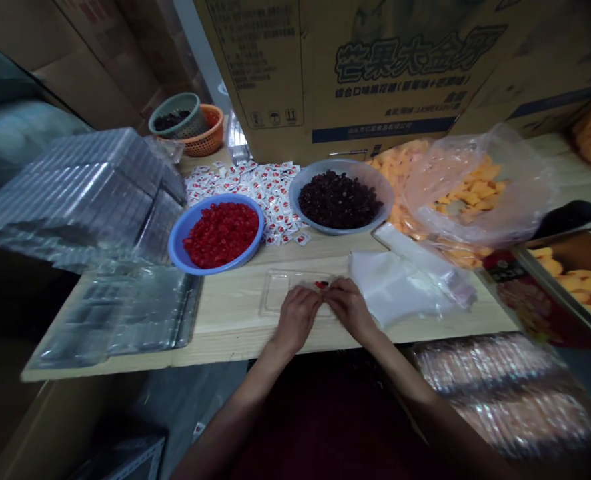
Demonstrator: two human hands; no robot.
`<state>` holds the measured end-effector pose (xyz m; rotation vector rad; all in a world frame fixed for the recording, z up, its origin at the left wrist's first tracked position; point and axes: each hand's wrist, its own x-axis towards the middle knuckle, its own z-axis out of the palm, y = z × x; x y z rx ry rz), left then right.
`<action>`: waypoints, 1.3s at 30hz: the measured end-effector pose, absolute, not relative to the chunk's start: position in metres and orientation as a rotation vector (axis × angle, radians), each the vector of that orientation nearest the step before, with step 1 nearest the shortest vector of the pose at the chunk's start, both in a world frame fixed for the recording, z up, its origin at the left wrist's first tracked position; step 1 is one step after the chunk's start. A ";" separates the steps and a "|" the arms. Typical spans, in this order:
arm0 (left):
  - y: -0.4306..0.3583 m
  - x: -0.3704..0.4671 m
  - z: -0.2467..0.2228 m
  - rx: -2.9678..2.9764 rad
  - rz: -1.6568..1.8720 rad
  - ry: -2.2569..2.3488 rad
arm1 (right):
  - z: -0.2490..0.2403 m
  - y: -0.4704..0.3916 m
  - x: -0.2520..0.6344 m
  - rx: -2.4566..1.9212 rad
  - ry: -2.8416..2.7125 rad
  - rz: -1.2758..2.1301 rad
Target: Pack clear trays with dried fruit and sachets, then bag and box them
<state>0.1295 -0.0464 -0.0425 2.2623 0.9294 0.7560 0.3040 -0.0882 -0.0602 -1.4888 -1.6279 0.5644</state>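
Note:
A shallow clear plastic tray (275, 293) lies on the wooden table in front of me. Over its right part my left hand (298, 315) and my right hand (348, 308) meet, fingertips pinched together. What the fingers hold is too small and too covered to make out. Right by the fingertips show small red and dark pieces (321, 285); whether they are held or rest in the tray I cannot tell. Beyond the tray stand a blue bowl (174, 248) of glossy red pieces and a pale bowl (384, 207) of dark brown pieces.
Small printed white packets (255, 190) are heaped behind the bowls. Stacked clear trays (90, 193) stand at left. To the right are clear plastic bags (390, 280), orange pieces in a large bag (475, 193) and an open tin (520, 287). A big carton (325, 87) closes off the back.

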 end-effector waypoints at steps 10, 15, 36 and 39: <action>0.022 0.107 0.002 2.194 0.956 1.195 | -0.031 -0.065 0.335 -1.507 -1.484 0.446; 0.092 0.046 0.034 2.213 0.952 1.768 | -0.003 -0.057 0.371 -1.577 -1.400 0.243; 0.162 -0.013 -0.003 2.126 0.052 1.972 | -0.005 0.117 0.410 -2.111 -1.775 0.704; 0.171 -0.011 -0.006 2.147 -0.196 1.908 | -0.012 0.123 0.411 -2.051 -1.744 0.757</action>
